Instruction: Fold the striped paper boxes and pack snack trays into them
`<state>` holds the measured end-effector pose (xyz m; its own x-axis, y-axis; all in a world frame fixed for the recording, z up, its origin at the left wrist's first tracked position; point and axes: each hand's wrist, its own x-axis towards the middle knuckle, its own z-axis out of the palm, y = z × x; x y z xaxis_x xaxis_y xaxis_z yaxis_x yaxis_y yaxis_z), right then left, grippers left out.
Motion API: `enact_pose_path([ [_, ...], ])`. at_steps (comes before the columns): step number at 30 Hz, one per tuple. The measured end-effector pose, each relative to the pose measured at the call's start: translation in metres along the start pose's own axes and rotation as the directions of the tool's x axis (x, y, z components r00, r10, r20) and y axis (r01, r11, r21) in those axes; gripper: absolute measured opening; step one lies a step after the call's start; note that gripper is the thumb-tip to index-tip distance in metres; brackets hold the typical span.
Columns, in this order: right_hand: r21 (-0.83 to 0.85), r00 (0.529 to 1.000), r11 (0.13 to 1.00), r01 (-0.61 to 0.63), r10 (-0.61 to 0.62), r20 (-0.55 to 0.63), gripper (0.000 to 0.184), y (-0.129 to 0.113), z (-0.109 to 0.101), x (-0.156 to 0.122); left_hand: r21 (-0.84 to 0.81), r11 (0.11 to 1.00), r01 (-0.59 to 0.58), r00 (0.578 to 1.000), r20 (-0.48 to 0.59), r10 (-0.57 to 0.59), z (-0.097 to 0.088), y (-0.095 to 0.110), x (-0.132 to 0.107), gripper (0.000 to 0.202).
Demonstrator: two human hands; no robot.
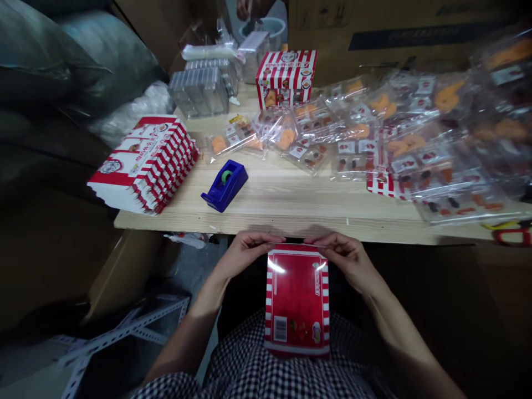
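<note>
A red printed cardboard box (297, 293) with white-striped borders and a barcode rests against my lap, below the table's front edge. My left hand (253, 246) pinches its top left edge, fingers closed. At the top right edge, my right hand (338, 252) grips the same box between thumb and fingers. Beyond my hands, a blue tape dispenser (226, 185) with a green roll core sits on the wooden table (291, 194). To its left lies a stack of flat red-and-white striped cartons (145, 160).
Clear bags of toy pieces (415, 144) cover the table's right side. A striped box with a window (286, 80) stands at the back, beside clear plastic trays (199, 88). Red-handled scissors (513, 235) lie at the right edge. Another person's hand (247, 8) shows at the top.
</note>
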<state>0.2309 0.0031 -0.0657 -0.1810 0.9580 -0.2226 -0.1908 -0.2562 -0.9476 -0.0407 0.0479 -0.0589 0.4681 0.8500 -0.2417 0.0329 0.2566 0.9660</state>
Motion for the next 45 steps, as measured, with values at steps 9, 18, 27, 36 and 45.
enact_pose_path([
  [9, -0.102, 0.996, 0.995, -0.024, 0.032, 0.083, 0.017, -0.018, -0.002, -0.010, 0.080, 0.997, -0.011, 0.997, 0.076, 0.005, 0.007, 0.012, -0.002, 0.019],
  [18, -0.105, 0.984, 0.986, -0.128, 0.140, 0.112, 0.024, -0.036, 0.003, 0.002, 0.301, 0.951, -0.066, 0.964, 0.266, -0.017, 0.000, 0.035, 0.019, 0.028],
  [27, -0.059, 0.990, 0.988, -0.141, 0.139, -0.036, 0.027, -0.022, 0.003, 0.006, 0.328, 0.941, -0.082, 0.982, 0.187, 0.020, 0.008, 0.027, 0.026, 0.027],
  [36, -0.099, 0.994, 0.991, -0.095, 0.089, -0.063, 0.017, -0.021, 0.009, 0.001, 0.358, 0.929, -0.093, 0.985, 0.169, 0.033, 0.010, 0.027, 0.020, 0.028],
  [45, -0.064, 0.991, 0.990, -0.129, 0.127, -0.040, 0.021, -0.023, 0.011, -0.005, 0.319, 0.944, -0.086, 0.974, 0.226, 0.012, 0.008, 0.034, 0.023, 0.027],
])
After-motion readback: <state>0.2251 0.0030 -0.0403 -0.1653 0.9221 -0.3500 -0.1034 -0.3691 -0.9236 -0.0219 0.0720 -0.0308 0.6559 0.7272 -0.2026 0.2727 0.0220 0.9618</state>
